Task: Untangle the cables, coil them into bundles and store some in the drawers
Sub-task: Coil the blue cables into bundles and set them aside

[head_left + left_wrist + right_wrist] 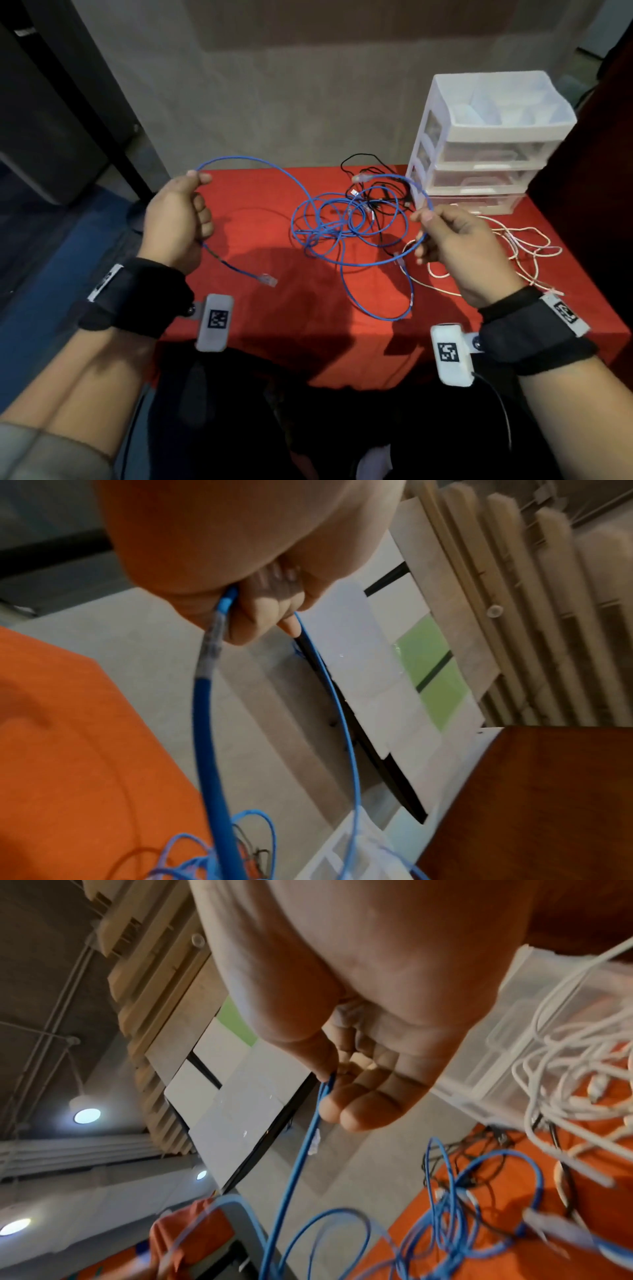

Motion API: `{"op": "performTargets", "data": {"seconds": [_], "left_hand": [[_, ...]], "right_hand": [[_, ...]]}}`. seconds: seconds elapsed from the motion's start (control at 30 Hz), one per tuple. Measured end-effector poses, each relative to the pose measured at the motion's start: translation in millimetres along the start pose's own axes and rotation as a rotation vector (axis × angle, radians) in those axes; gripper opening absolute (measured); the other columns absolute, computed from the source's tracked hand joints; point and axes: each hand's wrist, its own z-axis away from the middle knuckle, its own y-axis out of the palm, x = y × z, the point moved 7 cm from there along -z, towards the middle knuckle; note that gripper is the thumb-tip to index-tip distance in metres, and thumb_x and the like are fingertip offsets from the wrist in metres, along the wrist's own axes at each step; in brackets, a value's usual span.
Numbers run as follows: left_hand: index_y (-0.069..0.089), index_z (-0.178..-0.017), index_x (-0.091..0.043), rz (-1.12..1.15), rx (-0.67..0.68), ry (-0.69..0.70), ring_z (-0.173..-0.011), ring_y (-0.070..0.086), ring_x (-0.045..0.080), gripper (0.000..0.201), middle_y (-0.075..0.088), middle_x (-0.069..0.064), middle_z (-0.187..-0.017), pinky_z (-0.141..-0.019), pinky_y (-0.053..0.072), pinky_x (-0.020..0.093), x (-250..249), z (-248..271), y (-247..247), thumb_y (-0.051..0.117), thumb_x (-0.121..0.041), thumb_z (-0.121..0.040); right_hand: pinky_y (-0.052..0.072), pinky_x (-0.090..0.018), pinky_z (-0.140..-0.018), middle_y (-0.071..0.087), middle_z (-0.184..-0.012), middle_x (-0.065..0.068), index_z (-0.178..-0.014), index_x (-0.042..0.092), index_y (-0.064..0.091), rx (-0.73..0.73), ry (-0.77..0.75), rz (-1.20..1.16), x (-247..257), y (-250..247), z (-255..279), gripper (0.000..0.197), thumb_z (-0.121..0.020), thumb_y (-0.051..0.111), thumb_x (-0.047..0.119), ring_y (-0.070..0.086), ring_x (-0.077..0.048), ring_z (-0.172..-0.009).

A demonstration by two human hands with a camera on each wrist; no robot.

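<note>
A long blue network cable (346, 222) lies tangled on the red tablecloth (260, 308), mixed with thin black cables (373, 178). My left hand (181, 219) grips one stretch of the blue cable (205, 696) above the table's left part; the clear plug end (268, 280) hangs below it. My right hand (452, 236) pinches another stretch of the blue cable (304, 1145) between thumb and fingers, just in front of the drawers. A white cable (513, 250) lies loose at the right. The white plastic drawer unit (486, 144) stands at the back right, drawers closed.
The table's near edge (308, 370) runs just past my wrists, with my dark lap below. A grey wall stands behind the table. Dark furniture (51, 120) is at the left, over a blue floor.
</note>
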Motion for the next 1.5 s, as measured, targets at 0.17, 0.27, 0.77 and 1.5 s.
{"op": "performTargets", "data": {"seconds": [0.17,0.27,0.77,1.5], "left_hand": [[0.058,-0.087,-0.022,0.110,0.177,-0.103,-0.039,0.012,0.004,0.025,0.015,-0.010,-0.050,-0.034,0.013,0.018,-17,33,55,0.043,-0.030,-0.106],[0.057,-0.089,-0.021,0.207,0.141,-0.110,-0.040,0.013,0.005,0.023,0.015,-0.009,-0.052,-0.033,0.015,0.018,-14,50,73,0.044,-0.029,-0.106],[0.049,-0.093,-0.018,0.501,-0.036,-0.134,-0.043,0.027,0.008,0.014,0.028,-0.009,-0.052,-0.043,0.034,0.022,53,103,109,0.040,-0.014,-0.102],[0.062,-0.096,-0.029,-0.606,0.489,0.493,-0.058,0.063,0.021,0.017,0.062,-0.006,-0.060,-0.061,0.055,0.048,21,101,117,0.052,-0.020,-0.104]], "right_hand": [[0.062,-0.030,-0.066,0.063,-0.088,-0.010,-0.117,0.010,0.060,0.091,0.194,-0.145,-31,41,8,0.014,-0.104,0.055,0.009,0.070,-0.017,-0.067],[0.056,-0.034,-0.080,0.061,-0.092,0.000,-0.114,0.017,0.062,-0.048,0.031,0.069,-31,48,21,0.014,-0.100,0.064,0.016,0.062,-0.009,-0.081],[0.057,-0.028,-0.073,0.072,-0.100,-0.013,-0.113,0.003,0.063,0.240,0.086,-0.584,-2,95,64,0.022,-0.106,0.045,0.013,0.068,-0.021,-0.083],[0.048,-0.027,-0.094,0.071,-0.101,0.012,-0.108,0.032,0.075,0.054,-0.346,0.376,6,43,38,0.028,-0.099,0.059,0.011,0.065,-0.007,-0.099]]}}
